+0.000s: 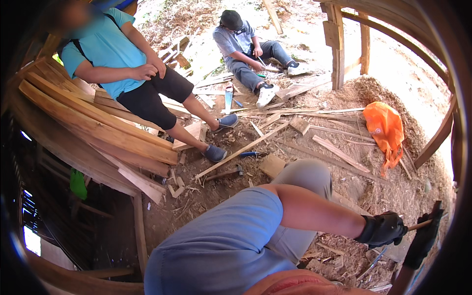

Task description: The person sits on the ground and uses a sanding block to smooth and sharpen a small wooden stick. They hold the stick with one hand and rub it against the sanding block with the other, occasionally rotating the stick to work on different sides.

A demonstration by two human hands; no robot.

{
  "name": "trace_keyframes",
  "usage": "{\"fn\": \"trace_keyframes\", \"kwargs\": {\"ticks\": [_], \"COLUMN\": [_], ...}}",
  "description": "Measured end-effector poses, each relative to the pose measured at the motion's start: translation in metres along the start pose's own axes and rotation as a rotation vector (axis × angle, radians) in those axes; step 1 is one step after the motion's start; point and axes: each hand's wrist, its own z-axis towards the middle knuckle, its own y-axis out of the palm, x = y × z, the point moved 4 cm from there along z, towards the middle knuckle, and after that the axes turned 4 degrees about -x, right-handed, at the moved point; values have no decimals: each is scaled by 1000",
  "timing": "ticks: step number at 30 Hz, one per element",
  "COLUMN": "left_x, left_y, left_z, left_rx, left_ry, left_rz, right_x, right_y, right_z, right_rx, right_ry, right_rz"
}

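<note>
At four o'clock, a wooden handle [419,225] is gripped by the gloved left hand [384,229] and gloved right hand [424,239]; an orange bag [386,129] is seen at two o'clock.

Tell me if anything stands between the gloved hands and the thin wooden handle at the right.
Nothing visible does. The left hand is closed around the wooden handle, and the right hand sits right at its far end; whether it grips it is unclear.
</note>
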Motion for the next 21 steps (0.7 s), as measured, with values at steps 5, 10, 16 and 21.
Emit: {"fn": "trace_keyframes", "kwargs": {"ticks": [5,10,16,21], "left_x": [-9,11,-35,56], "left_y": [-1,-5,-1,-26], "left_z": [-5,-22,-20,-47], "left_rx": [20,18,81,-113], "left_ry": [53,-37,384,15], "left_rz": [116,-26,305,13], "right_x": [18,9,-6,-72], "right_y": [-18,-24,16,67], "right_z": [5,1,-45,-43], "right_rx": [-98,-139,-173,84], "right_ry": [37,-3,68,50], "right_rz": [57,57,35,5]}}
